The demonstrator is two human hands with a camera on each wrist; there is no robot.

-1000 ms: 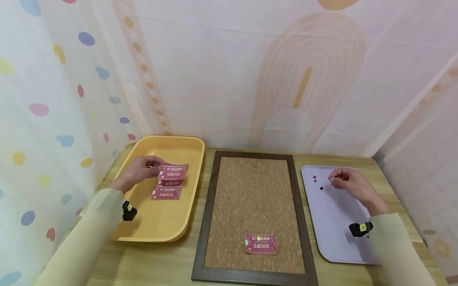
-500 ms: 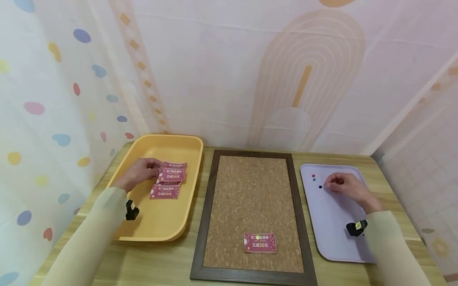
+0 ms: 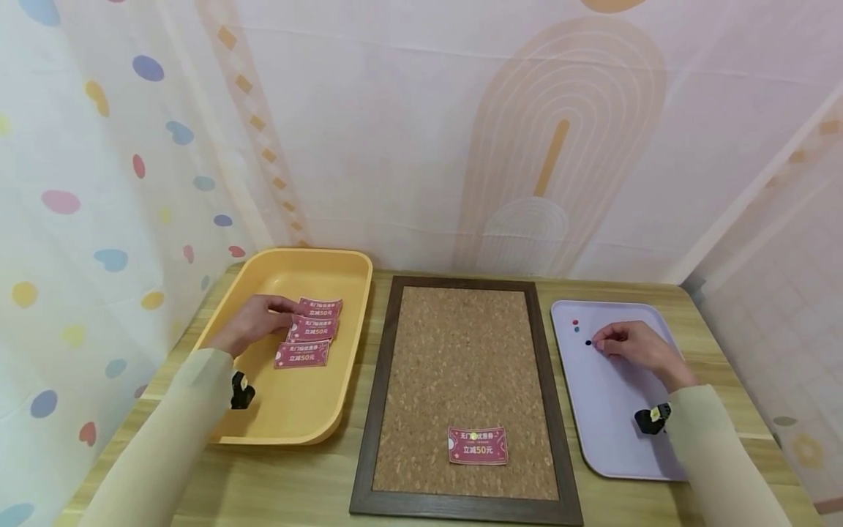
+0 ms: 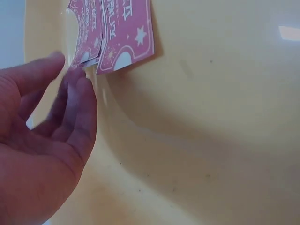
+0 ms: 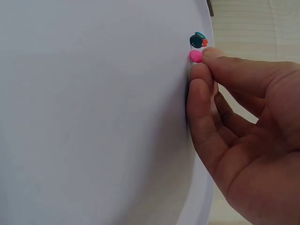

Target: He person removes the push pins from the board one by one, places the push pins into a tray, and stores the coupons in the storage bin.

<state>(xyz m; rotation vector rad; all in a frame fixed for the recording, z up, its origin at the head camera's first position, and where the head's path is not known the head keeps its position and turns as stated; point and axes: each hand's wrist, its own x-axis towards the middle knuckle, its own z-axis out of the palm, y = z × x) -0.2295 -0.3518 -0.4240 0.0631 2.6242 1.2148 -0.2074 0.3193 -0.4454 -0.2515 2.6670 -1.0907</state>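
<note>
In the yellow tray, my left hand [image 3: 262, 322] reaches to the left edge of several overlapping pink coupons [image 3: 316, 328]. The left wrist view shows its thumb apart from its fingers, with fingertips beside the coupon corners. Over the lilac tray [image 3: 626, 410], my right hand [image 3: 635, 345] pinches a pink thumbtack [image 5: 196, 56] between thumb and fingertip, low near the tray surface. Close by lie a black thumbtack [image 5: 196, 41], a teal one [image 5: 200, 35] and a red one [image 3: 576, 322]. On the corkboard [image 3: 461, 366], a coupon [image 3: 478, 446] bears a yellow thumbtack [image 3: 473, 436].
The yellow tray [image 3: 283, 421] stands left of the dark-framed corkboard, the lilac tray right of it. All rest on a wooden table [image 3: 276, 483]. A printed curtain [image 3: 395, 146] hangs behind and at both sides.
My left hand has lowered the raised coupon onto the others, and its thumb now stands apart. My right hand has moved down and left, towards the black thumbtack.
</note>
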